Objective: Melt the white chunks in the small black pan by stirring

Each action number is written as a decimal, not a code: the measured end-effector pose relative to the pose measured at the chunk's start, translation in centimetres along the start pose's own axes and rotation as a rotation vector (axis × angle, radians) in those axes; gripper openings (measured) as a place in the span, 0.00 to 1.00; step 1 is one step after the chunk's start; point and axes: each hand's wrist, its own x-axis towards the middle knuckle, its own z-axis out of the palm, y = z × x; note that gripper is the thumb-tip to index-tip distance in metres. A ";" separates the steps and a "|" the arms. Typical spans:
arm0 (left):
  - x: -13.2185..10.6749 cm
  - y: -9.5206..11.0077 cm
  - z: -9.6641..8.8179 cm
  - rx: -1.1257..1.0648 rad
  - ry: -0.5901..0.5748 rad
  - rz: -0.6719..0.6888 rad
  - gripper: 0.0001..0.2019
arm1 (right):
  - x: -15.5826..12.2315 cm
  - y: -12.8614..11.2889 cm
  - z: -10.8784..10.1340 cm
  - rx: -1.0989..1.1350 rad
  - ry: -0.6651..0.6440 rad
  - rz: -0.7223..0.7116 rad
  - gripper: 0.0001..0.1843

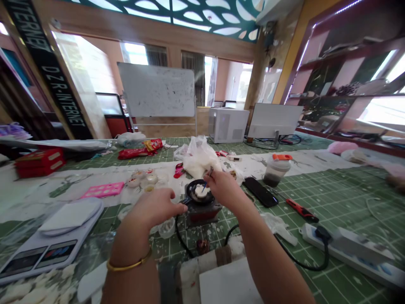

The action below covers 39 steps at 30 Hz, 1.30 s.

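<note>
A small black pan (190,190) sits on a compact dark heater (204,214) in the middle of the table. White, lumpy material (201,191) lies inside the pan. My left hand (155,207) comes from the left, thumb and finger closed at the pan's short handle (186,201). From the right, my right hand (223,188) pinches a thin blue stick (204,185), its lower end touching the white material. Small clear cups (167,228) stand under and beside my left hand, partly hidden. A crumpled white plastic bag (199,158) rests just behind the pan.
At left lie a kitchen scale (53,236) and a pink mold (104,190). To the right are a black phone-like device (261,192), a lidded tub (276,171), a red-black handled tool (302,210) and a power strip (351,253). Black cables run near the heater.
</note>
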 end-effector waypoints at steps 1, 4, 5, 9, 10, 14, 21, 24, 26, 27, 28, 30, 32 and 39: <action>0.3 0.2 0.3 0.015 -0.024 0.013 0.23 | 0.1 -0.1 -0.1 -0.004 0.002 0.001 0.13; 0.9 0.5 0.9 0.068 -0.060 0.023 0.15 | 0.1 -0.2 -0.4 0.005 0.030 0.040 0.12; 1.0 0.6 1.1 0.084 -0.059 0.020 0.14 | 0.0 -0.3 -0.4 0.019 0.026 0.048 0.12; 1.5 0.3 1.6 0.083 -0.050 0.040 0.13 | -0.2 -0.4 -0.4 0.076 -0.025 0.026 0.11; 1.6 0.3 1.6 0.076 -0.061 0.046 0.14 | -0.1 -0.3 -0.3 0.082 -0.027 0.019 0.10; 2.0 0.2 1.4 0.064 -0.110 0.030 0.14 | -0.2 0.0 -0.1 0.053 0.002 0.036 0.10; 1.6 -0.8 0.9 0.007 -0.105 -0.030 0.12 | -0.8 -0.3 -0.6 0.090 -0.053 0.030 0.10; 1.2 -1.4 0.8 -0.014 -0.106 -0.005 0.12 | -0.9 -0.4 -0.5 0.058 -0.043 0.045 0.11; 0.9 -1.6 0.7 -0.008 -0.092 0.017 0.12 | -0.9 -0.4 -0.3 0.080 -0.056 0.011 0.12; 0.8 -1.6 0.7 -0.005 -0.083 0.026 0.11 | -0.9 -0.3 -0.3 0.093 -0.058 0.002 0.12; 0.7 -1.7 0.7 -0.003 -0.074 0.030 0.11 | -0.9 -0.3 -0.2 0.098 -0.053 0.004 0.12; 0.6 -1.7 0.8 -0.005 -0.066 0.032 0.12 | -0.8 -0.2 -0.1 0.081 -0.036 0.027 0.12; 0.6 -1.8 0.9 -0.006 -0.076 0.022 0.13 | -0.8 -0.1 -0.2 0.055 -0.031 0.039 0.12; 1.2 -1.9 1.1 -0.017 -0.081 0.033 0.14 | -0.9 0.0 -0.5 0.052 -0.028 0.018 0.11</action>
